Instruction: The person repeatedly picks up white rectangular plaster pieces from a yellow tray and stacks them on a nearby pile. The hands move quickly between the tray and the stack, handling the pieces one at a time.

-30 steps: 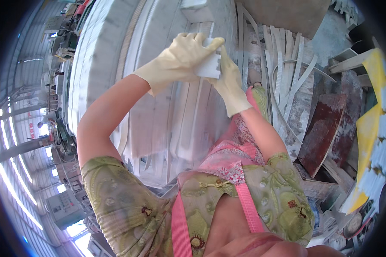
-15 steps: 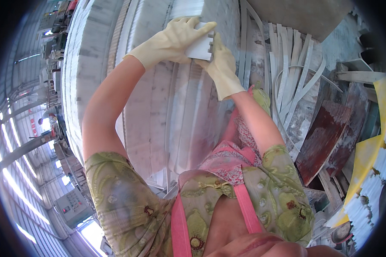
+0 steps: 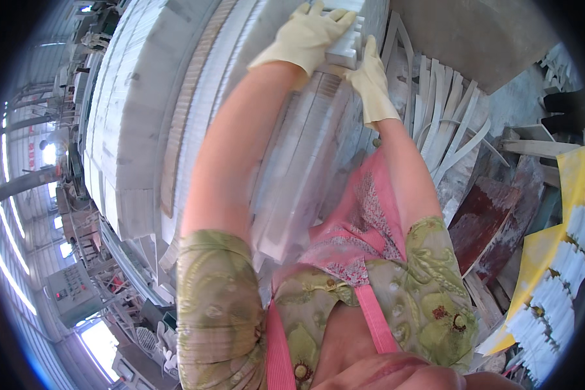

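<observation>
White stone block with stepped edge, held in two gloved hands.
Block [image 3: 345, 51]: near the view's upper edge, between the hands, above stacked grey-veined stone slabs [image 3: 140, 123]; whether it rests on them cannot be told. Left hand [image 3: 300, 40], cream rubber glove: grasping the block's left side, thumb across its top. Right hand [image 3: 373, 83], matching glove: clasping its near right corner. Right of these: pale offcut strips [image 3: 441, 104], loosely heaped.

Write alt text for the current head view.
A person's left hand and right hand, both in pale yellow gloves, hold white notched pieces at a stack of pale slabs. Thin pale strips lie to the right; a pink apron shows below.
</observation>
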Demonstrator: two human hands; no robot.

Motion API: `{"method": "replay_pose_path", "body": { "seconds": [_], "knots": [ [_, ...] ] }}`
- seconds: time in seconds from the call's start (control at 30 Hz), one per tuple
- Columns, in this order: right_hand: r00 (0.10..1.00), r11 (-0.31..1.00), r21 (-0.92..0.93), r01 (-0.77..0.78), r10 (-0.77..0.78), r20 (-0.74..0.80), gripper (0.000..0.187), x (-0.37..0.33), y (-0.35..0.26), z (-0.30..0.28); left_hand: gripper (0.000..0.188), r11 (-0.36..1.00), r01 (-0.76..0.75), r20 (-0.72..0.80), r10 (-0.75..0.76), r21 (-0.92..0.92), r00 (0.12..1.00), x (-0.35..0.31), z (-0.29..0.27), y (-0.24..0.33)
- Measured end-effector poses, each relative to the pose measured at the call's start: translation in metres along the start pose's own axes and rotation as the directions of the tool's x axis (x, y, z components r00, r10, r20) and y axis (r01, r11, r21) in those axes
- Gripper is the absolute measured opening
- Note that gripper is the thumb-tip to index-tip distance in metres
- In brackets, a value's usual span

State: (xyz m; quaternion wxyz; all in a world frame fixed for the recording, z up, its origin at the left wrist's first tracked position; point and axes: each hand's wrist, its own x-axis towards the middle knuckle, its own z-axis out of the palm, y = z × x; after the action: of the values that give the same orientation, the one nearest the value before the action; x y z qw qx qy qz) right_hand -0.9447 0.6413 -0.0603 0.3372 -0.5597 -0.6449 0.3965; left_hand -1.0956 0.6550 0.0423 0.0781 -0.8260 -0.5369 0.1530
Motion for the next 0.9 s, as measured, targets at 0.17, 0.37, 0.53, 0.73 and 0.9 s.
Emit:
{"method": "replay_pose_path", "body": {
  "seconds": [0.17, 0.37, 0.53, 0.73, 0.9],
  "knots": [
    [0.987, 0.689, 0.724, -0.017, -0.106, 0.124, 0.094, -0.002, 0.0, -0.017, 0.081, 0.955, 0.271, -0.559, -0.29, -0.119, 0.777, -0.021, 0.031, 0.045],
    [0.999, 0.644, 0.765, 0.004, -0.038, 0.027, 0.071, -0.007, -0.03, -0.001, 0.06, 0.706, 0.062, -0.298, -0.375, -0.705, 0.878, -0.175, 0.076, 0.128],
    [0.994, 0.739, 0.665, -0.111, 0.094, 0.062, 0.076, -0.007, -0.047, 0.005, 0.058, 0.625, 0.159, -0.209, -0.473, -0.765, 0.856, -0.212, 0.111, 0.139],
    [0.983, 0.842, 0.515, -0.161, 0.183, 0.008, 0.08, 0.006, -0.043, 0.004, 0.059, 0.621, 0.138, -0.218, -0.462, -0.771, 0.86, -0.206, 0.116, 0.139],
    [0.982, 0.792, 0.584, -0.178, 0.109, 0.152, 0.085, 0.025, -0.033, 0.0, 0.062, 0.622, 0.152, -0.202, -0.46, -0.768, 0.865, -0.208, 0.113, 0.138]
  ]
}}
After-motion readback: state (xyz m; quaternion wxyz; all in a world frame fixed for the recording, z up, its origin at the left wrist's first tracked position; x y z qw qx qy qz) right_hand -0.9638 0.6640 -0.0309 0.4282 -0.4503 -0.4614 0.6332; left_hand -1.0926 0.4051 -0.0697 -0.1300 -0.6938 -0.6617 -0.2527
